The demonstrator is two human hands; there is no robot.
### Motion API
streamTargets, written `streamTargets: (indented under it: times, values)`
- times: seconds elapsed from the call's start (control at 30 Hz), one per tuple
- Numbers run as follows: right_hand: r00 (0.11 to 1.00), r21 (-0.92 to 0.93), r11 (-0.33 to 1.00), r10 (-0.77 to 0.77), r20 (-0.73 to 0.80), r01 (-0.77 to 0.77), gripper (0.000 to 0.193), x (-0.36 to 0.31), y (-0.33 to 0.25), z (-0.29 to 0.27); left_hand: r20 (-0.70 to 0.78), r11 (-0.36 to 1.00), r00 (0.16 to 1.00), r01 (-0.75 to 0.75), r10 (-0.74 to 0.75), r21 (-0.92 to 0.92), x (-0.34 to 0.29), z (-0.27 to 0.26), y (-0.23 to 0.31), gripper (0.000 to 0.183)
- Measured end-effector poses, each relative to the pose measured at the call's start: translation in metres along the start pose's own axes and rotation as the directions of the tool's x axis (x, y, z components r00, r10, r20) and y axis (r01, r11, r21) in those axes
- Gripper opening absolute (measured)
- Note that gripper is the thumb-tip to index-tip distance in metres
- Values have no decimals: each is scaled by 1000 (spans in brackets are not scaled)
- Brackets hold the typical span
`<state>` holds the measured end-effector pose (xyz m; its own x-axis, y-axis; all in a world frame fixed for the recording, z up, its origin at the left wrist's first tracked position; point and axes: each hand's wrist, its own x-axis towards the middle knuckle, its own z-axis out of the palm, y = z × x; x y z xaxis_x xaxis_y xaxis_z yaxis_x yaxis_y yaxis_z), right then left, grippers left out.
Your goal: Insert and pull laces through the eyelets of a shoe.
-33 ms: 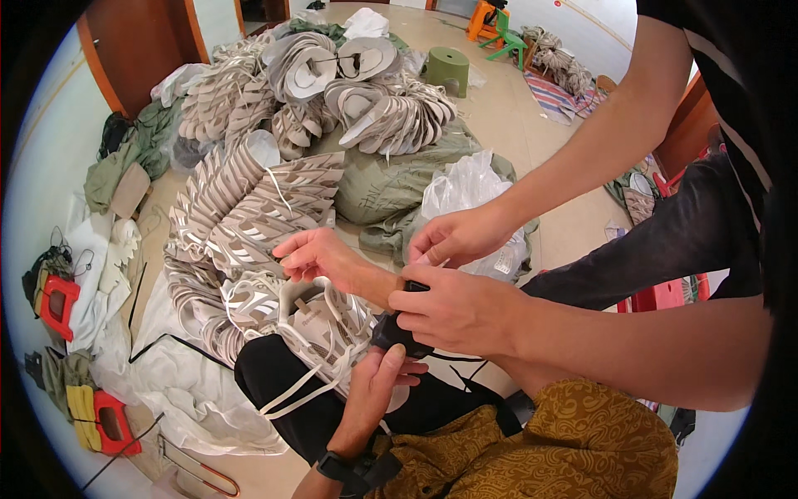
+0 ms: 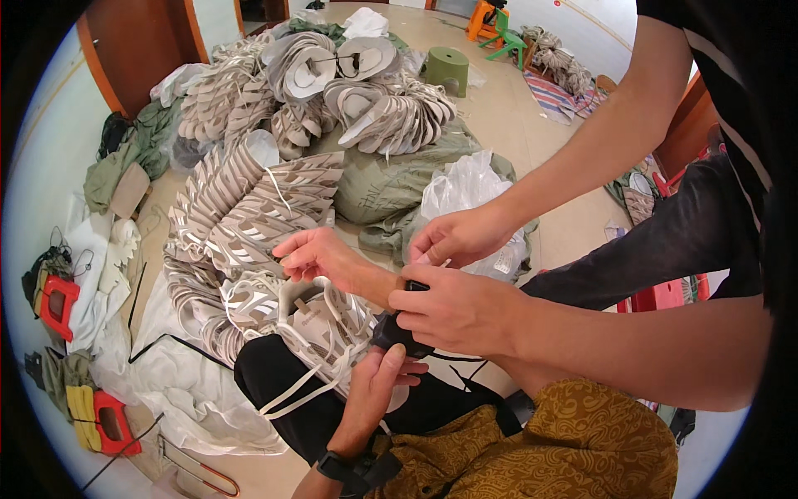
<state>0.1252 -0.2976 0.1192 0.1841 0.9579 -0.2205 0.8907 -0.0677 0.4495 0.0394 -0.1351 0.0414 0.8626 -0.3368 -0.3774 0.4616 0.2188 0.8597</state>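
My right hand (image 2: 316, 256) is held palm inward above a beige and white shoe upper (image 2: 312, 320), its fingers loosely curled, with nothing in them. A black box-shaped device (image 2: 391, 333) sits at my right wrist. My left hand (image 2: 381, 378) pinches the device's lower edge between thumb and fingers. Another person's hand (image 2: 457, 308) grips the wrist strap and device from the right. That person's other hand (image 2: 461, 237) is pinched just above my wrist, and what it holds is hidden. White laces (image 2: 303, 391) trail from the shoe upper over my black-clad knee.
Bundled shoe uppers (image 2: 249, 200) pile up ahead. Behind them lie a green sack (image 2: 382, 183) and a clear plastic bag (image 2: 470, 187). A green stool (image 2: 447, 71) stands farther back. White sheeting (image 2: 183, 399) covers floor at the left. The other person's leg (image 2: 640, 233) is at the right.
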Motion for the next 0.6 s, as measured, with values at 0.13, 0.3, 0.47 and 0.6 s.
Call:
streamTargets:
  times: [0.13, 0.3, 0.47, 0.6]
  values:
    - [1000, 2, 1000, 13, -20, -13, 13, 4, 5, -2, 3, 998, 1000, 11, -11, -58, 0, -4, -3, 44]
    - [999, -11, 1000, -16, 49, 16, 12, -5, 14, -9, 73, 998, 997, -11, 15, -57, 4, 3, -2, 39]
    - [996, -54, 997, -58, 67, 62, 12, -3, 23, -7, 86, 999, 996, 11, -8, -42, 3, 3, 0, 38]
    - [990, -12, 996, -85, 111, 87, 12, 2, 21, -5, 68, 1000, 998, 1, -1, -2, -2, 0, 0, 37]
